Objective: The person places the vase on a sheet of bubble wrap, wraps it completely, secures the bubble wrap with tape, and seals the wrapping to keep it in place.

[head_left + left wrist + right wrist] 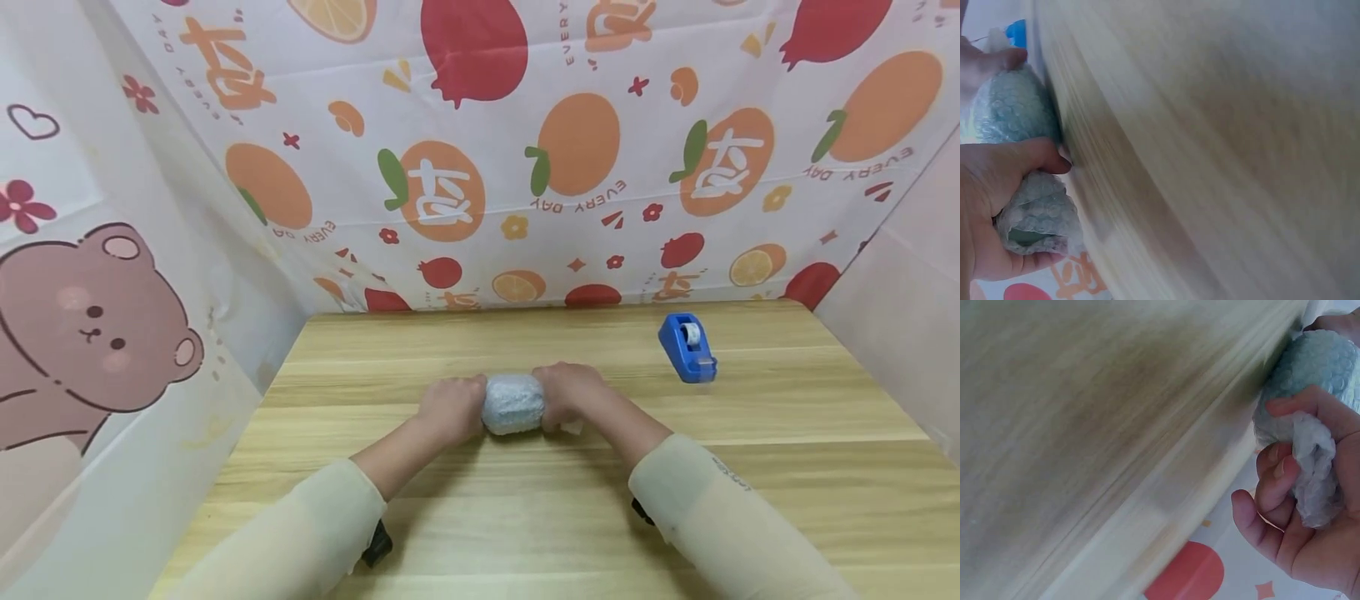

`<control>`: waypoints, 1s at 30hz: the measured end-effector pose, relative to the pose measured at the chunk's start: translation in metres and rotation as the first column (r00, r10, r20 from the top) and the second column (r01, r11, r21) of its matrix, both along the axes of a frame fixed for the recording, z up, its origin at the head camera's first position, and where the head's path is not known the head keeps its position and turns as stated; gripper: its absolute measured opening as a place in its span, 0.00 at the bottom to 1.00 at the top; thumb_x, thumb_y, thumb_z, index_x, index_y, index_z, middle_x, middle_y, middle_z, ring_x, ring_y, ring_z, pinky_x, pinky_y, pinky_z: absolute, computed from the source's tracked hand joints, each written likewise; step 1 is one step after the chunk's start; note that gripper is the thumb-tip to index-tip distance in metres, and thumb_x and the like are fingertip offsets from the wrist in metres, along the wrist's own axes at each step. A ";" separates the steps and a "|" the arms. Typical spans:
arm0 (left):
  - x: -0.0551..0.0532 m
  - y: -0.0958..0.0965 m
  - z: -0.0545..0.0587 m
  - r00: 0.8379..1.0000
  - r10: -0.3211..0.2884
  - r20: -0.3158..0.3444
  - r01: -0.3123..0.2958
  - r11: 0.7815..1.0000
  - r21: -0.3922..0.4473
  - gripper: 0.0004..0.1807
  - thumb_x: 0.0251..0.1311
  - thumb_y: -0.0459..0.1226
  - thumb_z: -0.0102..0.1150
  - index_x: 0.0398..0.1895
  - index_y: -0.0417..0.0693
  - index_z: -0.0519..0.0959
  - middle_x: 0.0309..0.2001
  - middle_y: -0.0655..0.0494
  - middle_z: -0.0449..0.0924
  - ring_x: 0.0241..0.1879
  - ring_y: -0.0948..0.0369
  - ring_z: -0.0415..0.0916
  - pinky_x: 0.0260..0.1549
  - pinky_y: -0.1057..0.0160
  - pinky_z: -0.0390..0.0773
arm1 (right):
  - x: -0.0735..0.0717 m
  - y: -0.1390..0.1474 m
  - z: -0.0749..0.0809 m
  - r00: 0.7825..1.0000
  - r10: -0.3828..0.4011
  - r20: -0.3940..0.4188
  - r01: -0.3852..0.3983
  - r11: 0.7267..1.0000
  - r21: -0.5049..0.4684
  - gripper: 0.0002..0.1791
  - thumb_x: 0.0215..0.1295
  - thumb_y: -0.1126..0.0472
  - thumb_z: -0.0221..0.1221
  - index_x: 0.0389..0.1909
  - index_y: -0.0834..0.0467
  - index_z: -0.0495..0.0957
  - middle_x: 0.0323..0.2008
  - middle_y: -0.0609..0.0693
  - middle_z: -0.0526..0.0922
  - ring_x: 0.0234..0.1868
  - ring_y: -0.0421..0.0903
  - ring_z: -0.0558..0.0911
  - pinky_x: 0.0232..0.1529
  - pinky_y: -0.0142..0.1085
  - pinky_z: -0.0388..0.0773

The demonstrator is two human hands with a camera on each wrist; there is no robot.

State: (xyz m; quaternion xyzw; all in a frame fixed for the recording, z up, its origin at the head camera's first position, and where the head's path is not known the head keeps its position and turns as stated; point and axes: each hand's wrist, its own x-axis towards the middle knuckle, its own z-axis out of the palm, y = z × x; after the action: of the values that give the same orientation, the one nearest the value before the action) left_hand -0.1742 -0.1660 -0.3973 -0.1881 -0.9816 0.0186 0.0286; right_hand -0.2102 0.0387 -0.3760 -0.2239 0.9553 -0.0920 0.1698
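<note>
Gripping roundish pale-blue bubble-wrap bundle (513, 404) with left hand (453, 408), right hand (566, 396); got blue plastic tape dispenser (686, 350) toward far-right corner, wood-grain tabletop (787, 408).

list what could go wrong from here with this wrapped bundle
The bubble-wrapped bundle may unroll if either the left hand or right hand lets go to fetch the blue tape dispenser, which stands apart from both.

Something green shows at the open left end, so it might slide out if tilted.

The crumpled wrap tail at the right end could spring open.
</note>
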 end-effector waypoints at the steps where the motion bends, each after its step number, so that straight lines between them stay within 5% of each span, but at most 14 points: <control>1: 0.000 0.000 -0.001 1.000 -0.013 -0.010 0.013 1.000 -0.002 0.10 0.46 0.34 0.66 0.27 0.47 0.73 0.25 0.51 0.81 0.25 0.52 0.80 0.21 0.50 0.77 | 0.000 0.000 0.000 1.000 -0.005 0.013 0.005 1.000 0.003 0.26 0.36 0.61 0.73 0.40 0.49 0.75 0.35 0.45 0.80 0.34 0.45 0.77 0.31 0.39 0.75; 8: -0.002 -0.002 -0.002 0.993 -0.089 -0.076 0.084 0.995 -0.057 0.09 0.46 0.35 0.63 0.27 0.47 0.72 0.21 0.53 0.79 0.22 0.54 0.79 0.19 0.53 0.76 | -0.001 0.003 -0.004 0.999 -0.012 0.034 0.013 1.000 -0.020 0.27 0.36 0.60 0.74 0.41 0.50 0.74 0.36 0.46 0.79 0.34 0.46 0.78 0.31 0.39 0.75; 16: -0.011 -0.001 0.001 0.991 -0.130 0.012 0.131 0.988 -0.076 0.10 0.43 0.37 0.62 0.31 0.47 0.75 0.23 0.56 0.78 0.23 0.57 0.76 0.20 0.55 0.76 | -0.001 0.007 -0.007 0.998 -0.026 0.052 0.028 0.998 -0.048 0.28 0.35 0.61 0.74 0.41 0.48 0.75 0.38 0.47 0.80 0.35 0.47 0.78 0.32 0.39 0.75; 23: -0.018 -0.005 0.004 0.989 -0.107 0.099 0.115 0.990 -0.079 0.13 0.46 0.35 0.61 0.38 0.49 0.78 0.30 0.54 0.81 0.28 0.59 0.75 0.23 0.56 0.76 | 0.002 0.006 -0.008 0.999 -0.026 0.035 0.029 0.997 -0.068 0.30 0.34 0.59 0.73 0.44 0.49 0.74 0.38 0.48 0.80 0.33 0.46 0.78 0.30 0.38 0.75; 30: -0.015 -0.011 -0.001 0.988 -0.156 0.014 0.156 0.988 -0.022 0.11 0.43 0.35 0.62 0.33 0.48 0.77 0.24 0.56 0.79 0.22 0.59 0.73 0.19 0.57 0.73 | 0.004 0.003 -0.005 1.000 -0.009 0.008 0.009 0.999 -0.046 0.30 0.33 0.59 0.73 0.43 0.51 0.74 0.36 0.48 0.80 0.33 0.46 0.78 0.30 0.38 0.75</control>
State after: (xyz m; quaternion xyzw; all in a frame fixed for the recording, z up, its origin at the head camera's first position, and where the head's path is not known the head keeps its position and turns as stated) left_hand -0.1888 -0.1767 -0.3987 -0.2647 -0.9637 0.0263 0.0219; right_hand -0.2063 0.0418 -0.3805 -0.2232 0.9532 -0.1157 0.1679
